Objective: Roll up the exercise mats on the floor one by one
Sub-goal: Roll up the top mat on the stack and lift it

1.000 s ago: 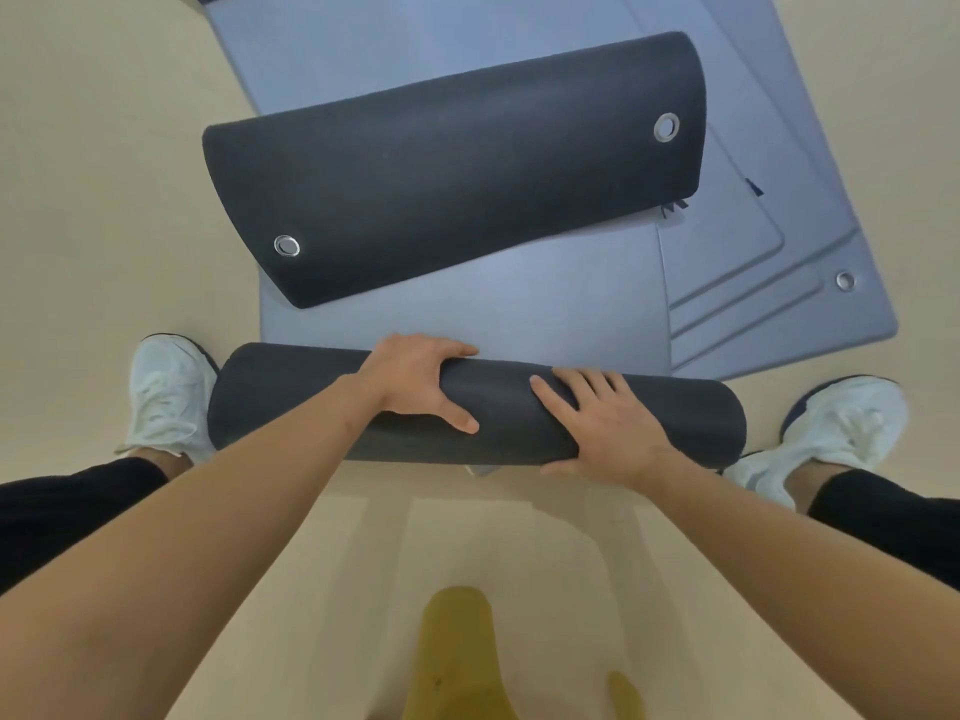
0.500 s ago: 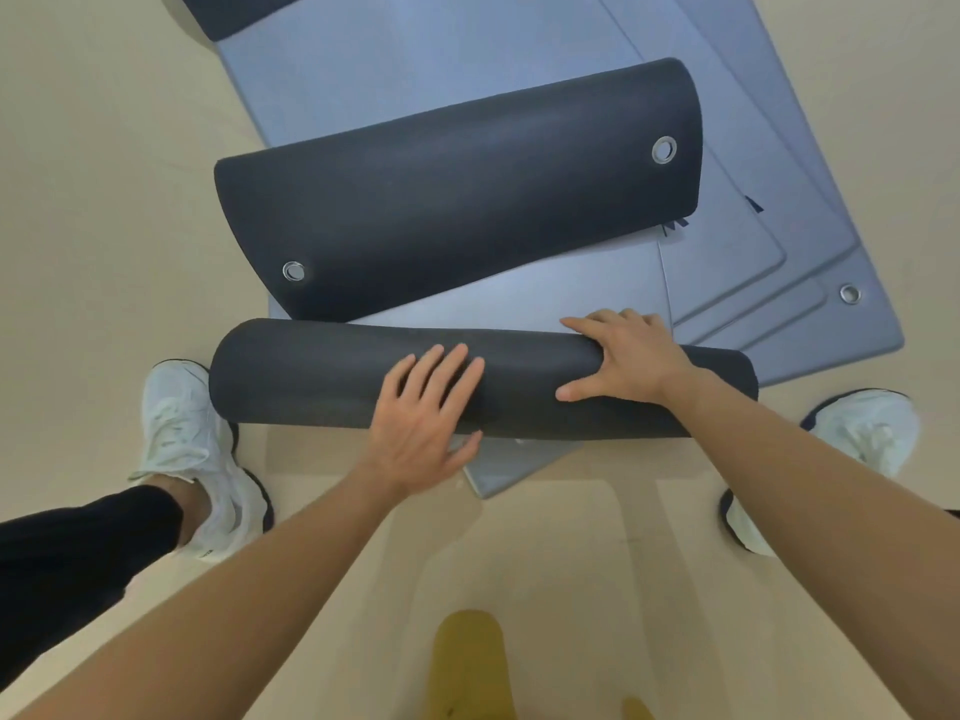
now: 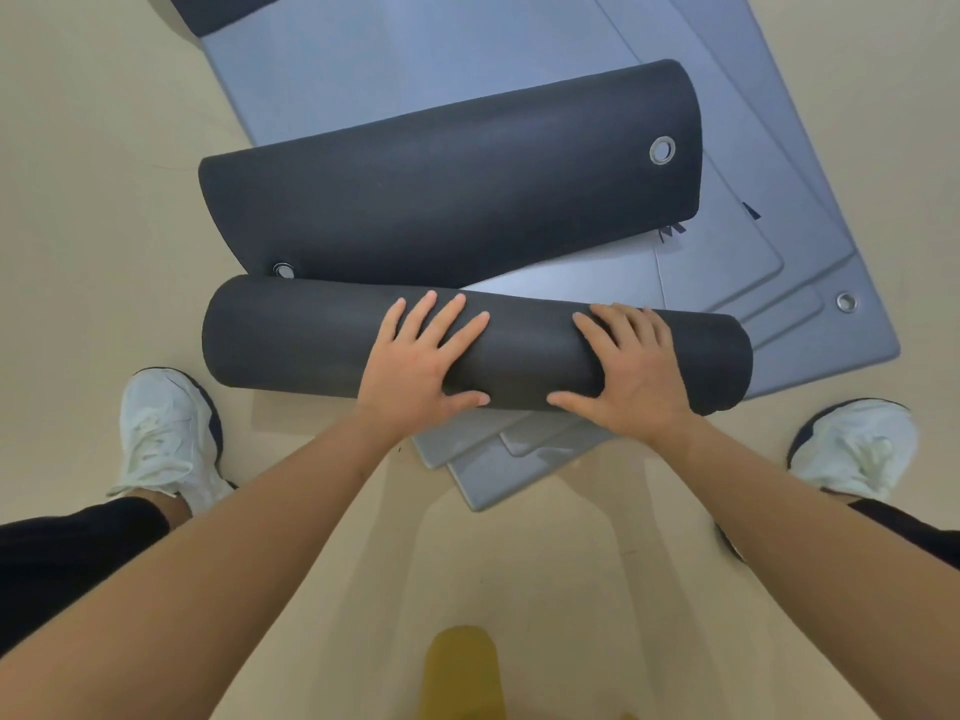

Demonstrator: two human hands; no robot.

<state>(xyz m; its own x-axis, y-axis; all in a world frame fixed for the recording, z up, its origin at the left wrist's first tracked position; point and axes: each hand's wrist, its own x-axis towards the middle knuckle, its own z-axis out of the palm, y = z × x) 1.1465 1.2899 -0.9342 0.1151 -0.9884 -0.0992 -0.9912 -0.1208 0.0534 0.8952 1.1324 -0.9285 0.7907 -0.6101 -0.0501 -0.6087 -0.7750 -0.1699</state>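
A dark grey mat roll (image 3: 291, 335) lies across the floor in front of me. My left hand (image 3: 421, 361) presses flat on its middle, fingers spread. My right hand (image 3: 634, 366) lies flat on the roll near its right end. Just beyond the roll, the loose far end of a dark mat (image 3: 447, 200) curls up, with a metal eyelet (image 3: 662, 149) at its right corner and another eyelet (image 3: 283, 270) at its left, touching the roll. Several blue-grey mats (image 3: 810, 314) lie flat and stacked underneath, fanned out to the right.
My white shoes stand on the beige floor, the left shoe (image 3: 166, 433) and the right shoe (image 3: 852, 449) either side of the roll. Corners of the blue-grey mats (image 3: 498, 475) stick out toward me under the roll. A yellow object (image 3: 462, 667) shows at the bottom edge.
The roll has moved forward away from my feet, up against the curled mat end. Both hands have shifted back to lie flat on top of it.
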